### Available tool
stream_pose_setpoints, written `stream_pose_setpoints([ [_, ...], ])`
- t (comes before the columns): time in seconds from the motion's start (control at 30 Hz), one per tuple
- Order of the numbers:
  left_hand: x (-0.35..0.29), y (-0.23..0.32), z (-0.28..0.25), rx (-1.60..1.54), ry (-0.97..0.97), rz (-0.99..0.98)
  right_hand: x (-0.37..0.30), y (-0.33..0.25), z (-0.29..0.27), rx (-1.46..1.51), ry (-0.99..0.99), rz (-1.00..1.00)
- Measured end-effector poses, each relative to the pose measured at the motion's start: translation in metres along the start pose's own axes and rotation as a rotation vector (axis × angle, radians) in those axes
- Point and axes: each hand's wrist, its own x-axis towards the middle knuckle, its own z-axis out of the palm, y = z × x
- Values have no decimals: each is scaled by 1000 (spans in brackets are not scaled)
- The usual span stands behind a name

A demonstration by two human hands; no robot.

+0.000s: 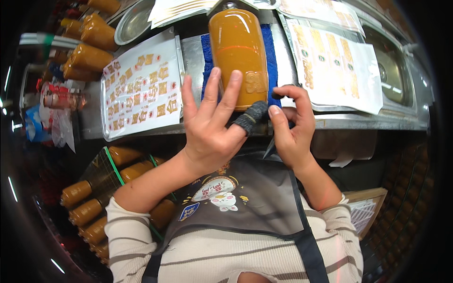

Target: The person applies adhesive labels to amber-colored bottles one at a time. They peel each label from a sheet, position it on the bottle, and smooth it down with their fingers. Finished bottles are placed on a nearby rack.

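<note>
At upper centre, a bottle (239,52) is laid on a cloth (272,49). It is flanked by a sticker sheet (141,89) on a tray (179,52) at left and a second sheet (337,70) at right. A bowl (134,22) is placed upper left; further bottles (86,212) are grouped lower left.

The bottle (238,37) is amber-brown, the cloth (272,56) blue, the apron (264,198) grey, the sweater (222,254) cream with brown stripes.
</note>
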Motion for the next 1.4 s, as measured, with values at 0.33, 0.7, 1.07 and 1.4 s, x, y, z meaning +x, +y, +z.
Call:
stream_pose_setpoints([
  [0.33,-14,-16,18,-236,180,-244,-16,-8,2,-430,-309,-521],
  [0.7,7,-9,14,-183,123,-144,-37,-8,-4,-445,-149,-326],
  [1.07,-19,-26,33,-327,168,-190,-24,-14,-2,-408,-180,-565],
  [1.4,-5,8,22,-778,217,-580,-30,-5,-7,-454,-121,-397],
])
